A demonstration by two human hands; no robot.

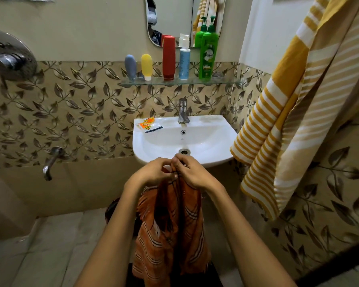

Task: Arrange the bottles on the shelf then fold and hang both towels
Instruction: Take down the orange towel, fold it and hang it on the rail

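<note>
Our left grip [153, 170] and right grip [192, 172] pinch the orange towel's [170, 235] top edge together; it hangs freely below, sink rim [141, 158] just beyond, yellow towel [288, 121] right.

There is one view only, from the camera on my head. It looks forward and down, square to the wall ahead, with the sink [184, 139] near the middle of the frame and the shelf [180, 81] and mirror [170, 19] above it. My forearms come up from the bottom edge, close to the lens, and my left hand [151, 172] and right hand [192, 172] meet just below the middle. The wide angle bows the walls outward at both sides.
</note>
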